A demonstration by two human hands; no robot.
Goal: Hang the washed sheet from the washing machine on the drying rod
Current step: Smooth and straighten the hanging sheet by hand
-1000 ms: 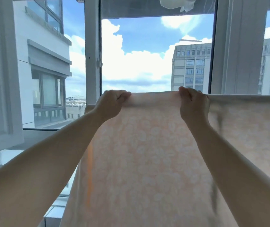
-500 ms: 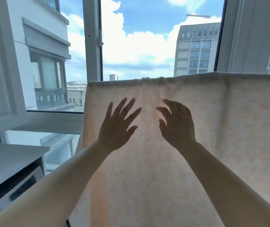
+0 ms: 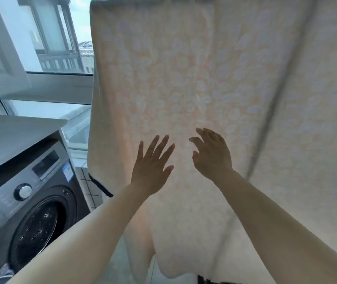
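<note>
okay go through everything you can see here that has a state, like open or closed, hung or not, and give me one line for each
sheet: hung, draped from its top edge, no hand gripping it.
left hand: open, fingers spread, in front of the sheet.
right hand: open, fingers loosely bent.
washing machine: door closed.
window: cannot tell whether open or closed.

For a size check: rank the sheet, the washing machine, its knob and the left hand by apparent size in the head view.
1. sheet
2. washing machine
3. left hand, enlarged by nearness
4. knob
</note>
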